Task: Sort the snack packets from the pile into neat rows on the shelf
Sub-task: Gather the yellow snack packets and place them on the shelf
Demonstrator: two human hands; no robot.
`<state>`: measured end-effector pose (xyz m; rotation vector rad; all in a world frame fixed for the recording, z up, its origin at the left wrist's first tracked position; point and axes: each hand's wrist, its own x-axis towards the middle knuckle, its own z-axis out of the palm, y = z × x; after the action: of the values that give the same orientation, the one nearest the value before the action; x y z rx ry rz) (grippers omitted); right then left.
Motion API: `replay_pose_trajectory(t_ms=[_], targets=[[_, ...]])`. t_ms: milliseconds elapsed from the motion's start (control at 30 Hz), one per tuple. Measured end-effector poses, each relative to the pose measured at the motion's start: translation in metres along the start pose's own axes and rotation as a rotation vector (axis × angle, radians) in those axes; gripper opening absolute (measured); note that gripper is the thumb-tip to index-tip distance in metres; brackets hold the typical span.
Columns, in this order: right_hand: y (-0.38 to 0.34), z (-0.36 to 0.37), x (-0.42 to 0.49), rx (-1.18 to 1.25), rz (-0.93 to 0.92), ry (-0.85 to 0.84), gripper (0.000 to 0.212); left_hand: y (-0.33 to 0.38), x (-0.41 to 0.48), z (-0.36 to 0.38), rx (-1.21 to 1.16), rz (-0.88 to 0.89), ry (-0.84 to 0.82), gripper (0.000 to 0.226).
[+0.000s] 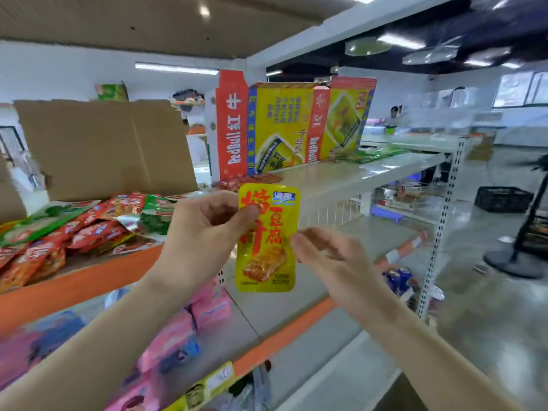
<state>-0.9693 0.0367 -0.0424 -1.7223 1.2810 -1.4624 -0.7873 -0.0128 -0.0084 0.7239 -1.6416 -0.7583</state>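
On the far left, atop an orange-edged board (74, 289), a loose pile of snack packets (74, 229), red and green, lies in front of a leaning sheet of brown cardboard (103, 146). Below sit pink packs (207, 310). Next comes the left hand (204, 229), which pinches a yellow packet (267, 238) by its upper left edge, thumb on the printed face and fingers curled behind. The packet hangs upright in the air in front of the shelving, resting on nothing. Behind it a few red packets (252, 180) lie at the foot of a flattened Red Bull carton (281, 126) standing on the white shelf (370, 170). Just beside the yellow packet's right edge is the right hand (329, 250), fingers loosely spread and holding nothing; blur hides whether its fingertips touch the packet. Farther right on the shelf lie green packets (376, 154), and on the floor beyond stand a black crate (502, 198) and a round stand base (516, 264).
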Motion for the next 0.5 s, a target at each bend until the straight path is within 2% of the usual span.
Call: replay_pose_trajectory(t_ms=[100,200,367,500], targets=[[0.023,-0.031,-0.012,-0.077,-0.004,-0.081,0.033,-0.001,0.010,0.040,-0.041,-0.021,0.035,0.018],[0.034,-0.062,-0.011,-0.116,-0.013,0.001,0.022,-0.001,0.016,0.076,-0.071,-0.067,0.051,0.015],[0.053,-0.100,-0.007,-0.147,0.024,0.070,0.039,-0.005,0.032,0.119,-0.084,-0.093,-0.033,0.025],[0.077,-0.124,-0.005,-0.144,0.078,0.131,0.026,-0.019,0.049,0.152,-0.045,-0.064,-0.134,0.028]])
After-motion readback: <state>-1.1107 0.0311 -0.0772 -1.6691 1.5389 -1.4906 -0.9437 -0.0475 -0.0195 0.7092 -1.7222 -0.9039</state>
